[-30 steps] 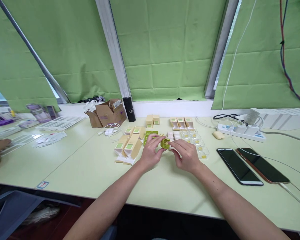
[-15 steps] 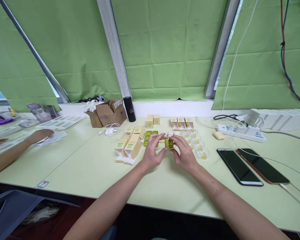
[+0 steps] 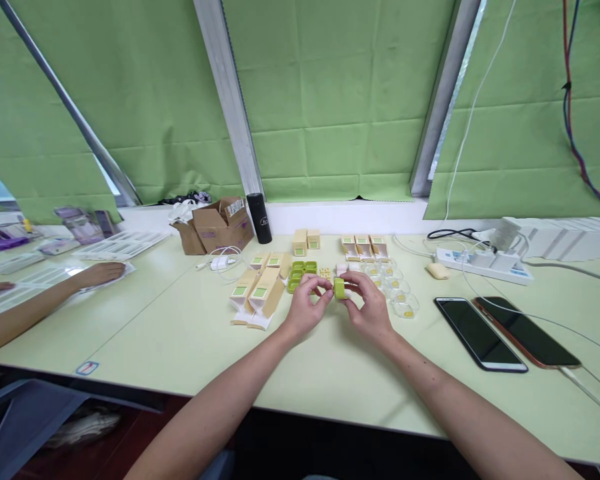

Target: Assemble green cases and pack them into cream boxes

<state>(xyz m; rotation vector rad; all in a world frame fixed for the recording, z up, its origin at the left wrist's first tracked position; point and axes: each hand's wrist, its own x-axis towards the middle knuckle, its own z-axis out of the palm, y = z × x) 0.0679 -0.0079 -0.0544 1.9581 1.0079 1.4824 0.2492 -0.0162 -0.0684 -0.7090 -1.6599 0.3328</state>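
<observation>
Above the table, my right hand (image 3: 369, 305) grips a small green square cup (image 3: 339, 289) between thumb and fingers. My left hand (image 3: 305, 305) is pinched at the cup's left side, and whatever sits between its fingertips is too small to make out. Just behind the left hand are several similar green cups (image 3: 304, 267) in a group. Small yellow pieces (image 3: 325, 273) lie beside them, partly covered by the hands. White blocks (image 3: 347, 267) stand behind the right hand. To the right are several clear plastic cases (image 3: 405, 307) with yellow pieces in them.
Open beige cartons (image 3: 267, 293) lie left of my hands; more small boxes (image 3: 364, 248) stand behind. Two phones (image 3: 480, 333), a power strip (image 3: 485, 263) and cables are on the right. A brown cardboard box (image 3: 225, 227) and black bottle (image 3: 259, 219) stand behind. A co-worker's hand (image 3: 103, 273) works at left.
The green cup has been turned, so its open inside no longer faces me. My left fingers have drawn together into a pinch at its side. The co-worker's hand has moved right.
</observation>
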